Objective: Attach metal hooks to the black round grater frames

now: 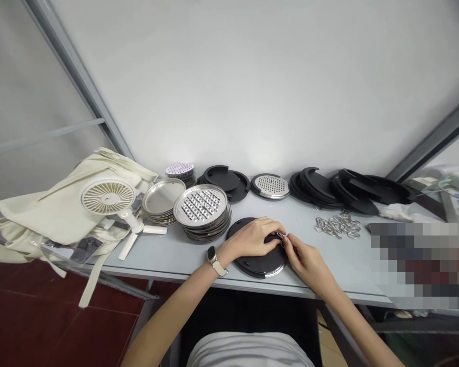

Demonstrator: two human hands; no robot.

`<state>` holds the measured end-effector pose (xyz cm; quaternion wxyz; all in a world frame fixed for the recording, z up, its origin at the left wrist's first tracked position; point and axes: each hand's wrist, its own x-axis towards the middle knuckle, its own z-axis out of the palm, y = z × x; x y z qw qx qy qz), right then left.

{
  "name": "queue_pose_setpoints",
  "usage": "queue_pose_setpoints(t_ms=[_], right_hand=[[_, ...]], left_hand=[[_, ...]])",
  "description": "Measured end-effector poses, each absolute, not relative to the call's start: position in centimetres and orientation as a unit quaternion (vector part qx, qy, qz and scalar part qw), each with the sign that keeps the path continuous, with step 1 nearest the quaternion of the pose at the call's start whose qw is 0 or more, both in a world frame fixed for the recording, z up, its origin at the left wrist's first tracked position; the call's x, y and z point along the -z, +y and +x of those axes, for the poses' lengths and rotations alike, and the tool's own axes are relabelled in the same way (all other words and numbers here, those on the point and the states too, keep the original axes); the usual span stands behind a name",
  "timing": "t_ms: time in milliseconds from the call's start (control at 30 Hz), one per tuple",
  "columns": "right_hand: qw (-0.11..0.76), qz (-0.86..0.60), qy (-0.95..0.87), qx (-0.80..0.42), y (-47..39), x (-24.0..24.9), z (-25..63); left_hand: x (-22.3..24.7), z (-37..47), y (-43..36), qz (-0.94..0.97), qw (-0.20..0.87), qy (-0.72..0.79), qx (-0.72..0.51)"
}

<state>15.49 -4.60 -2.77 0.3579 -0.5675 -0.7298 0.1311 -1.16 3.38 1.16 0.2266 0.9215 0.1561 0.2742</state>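
Observation:
A round black disc [258, 262] with a silver rim section at its lower right lies near the table's front edge. My left hand [254, 237] rests over it, its thumb and fingers closed around a small metal ring [280, 235] at the disc's right side. From the right, my right hand [304, 257] pinches the same ring between thumb and finger. Behind my left hand stands a stack of round metal graters [202, 206]. A pile of metal rings [338, 225] lies to the right of my hands.
Plain metal discs [163, 198], black holders [317, 186] and a perforated disc [271, 186] line the wall side. A white fan [109, 198] and cream bag [61, 204] sit left. The right side is pixelated.

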Motion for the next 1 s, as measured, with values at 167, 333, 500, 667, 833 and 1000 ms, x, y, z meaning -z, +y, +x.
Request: queue_pose_setpoints(t_ms=[167,333,500,667,833,1000], right_hand=[[0.362,-0.565,-0.731,-0.127,-4.57,2.84,15.48],[0.376,-0.569,-0.723,-0.114,-4.75,2.76,15.41],[0.368,-0.571,-0.724,-0.122,-4.66,2.84,15.41],[0.342,-0.571,-0.731,-0.148,-4.45,3.01,15.59],[0.342,-0.573,-0.728,-0.156,-4.39,3.0,15.57],[0.338,-0.588,-0.717,-0.159,-4.43,3.12,15.5]], left_hand=[[-1.25,-1.16,3.36,0.919,0.235,0.151,-0.277],[-1.38,-1.18,3.26,0.912,0.263,0.163,-0.269],[-1.3,-1.18,3.27,0.912,0.264,0.16,-0.27],[-1.33,-1.2,3.28,0.913,0.253,0.167,-0.272],[-1.45,-1.23,3.21,0.915,0.25,0.164,-0.271],[-1.36,-1.25,3.26,0.912,0.256,0.168,-0.274]])
